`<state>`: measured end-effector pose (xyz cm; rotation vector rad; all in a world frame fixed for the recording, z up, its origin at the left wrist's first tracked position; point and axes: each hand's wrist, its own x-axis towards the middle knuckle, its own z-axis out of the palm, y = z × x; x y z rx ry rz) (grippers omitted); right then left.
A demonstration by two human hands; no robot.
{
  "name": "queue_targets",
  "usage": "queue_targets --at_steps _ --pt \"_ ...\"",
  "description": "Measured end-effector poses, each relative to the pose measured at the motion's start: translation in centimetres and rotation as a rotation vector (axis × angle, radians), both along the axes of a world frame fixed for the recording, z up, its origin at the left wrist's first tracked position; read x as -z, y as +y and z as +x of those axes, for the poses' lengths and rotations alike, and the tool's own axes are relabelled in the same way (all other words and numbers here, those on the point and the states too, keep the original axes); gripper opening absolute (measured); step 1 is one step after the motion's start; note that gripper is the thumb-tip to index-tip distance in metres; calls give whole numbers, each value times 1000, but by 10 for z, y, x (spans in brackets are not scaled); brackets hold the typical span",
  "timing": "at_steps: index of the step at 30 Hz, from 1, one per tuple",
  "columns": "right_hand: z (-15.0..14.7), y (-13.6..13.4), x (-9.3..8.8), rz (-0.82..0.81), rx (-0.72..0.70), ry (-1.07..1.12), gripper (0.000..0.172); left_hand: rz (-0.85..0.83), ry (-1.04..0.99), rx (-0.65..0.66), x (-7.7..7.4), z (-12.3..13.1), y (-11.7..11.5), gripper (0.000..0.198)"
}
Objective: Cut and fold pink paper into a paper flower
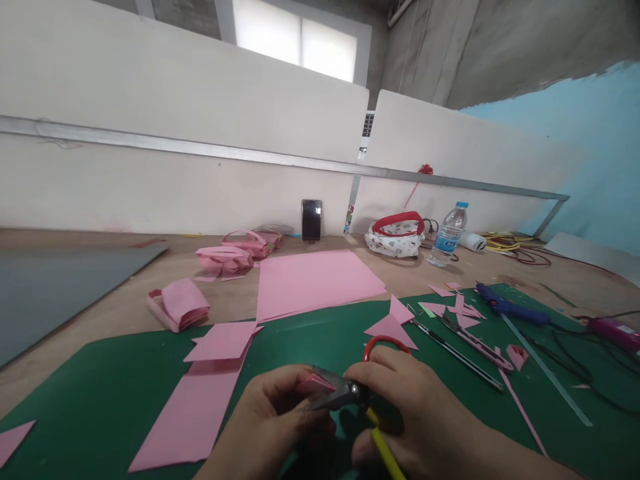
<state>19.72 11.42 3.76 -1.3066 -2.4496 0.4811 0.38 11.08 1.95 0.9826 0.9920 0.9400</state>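
My left hand (273, 417) pinches a small folded piece of pink paper (316, 383) at the bottom middle. My right hand (420, 417) grips red-handled scissors (345, 393), whose blades meet the pink piece. A yellow pencil-like stick (385, 450) also runs through my right hand. Both hands hover over the green cutting mat (310, 340). Pink paper strips (200, 400) and squares lie to the left of my hands.
A large pink sheet (315, 280) lies beyond the mat. Folded pink paper pieces (225, 259) sit at the back left. Cutter knives (460, 347), a blue glue gun (505, 307), a metal ruler (545, 370), cables, a water bottle (447, 235), a pouch (395, 237) and a phone (311, 220) are at the right and back.
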Motion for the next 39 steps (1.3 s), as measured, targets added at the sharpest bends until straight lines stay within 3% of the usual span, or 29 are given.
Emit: queue_targets --at_steps 33,39 --pt "-1 -2 5 54 4 -75 45 -34 2 16 1 1 0 9" --pt "-2 -2 7 70 11 -56 43 -119 22 -12 -1 2 -2 12"
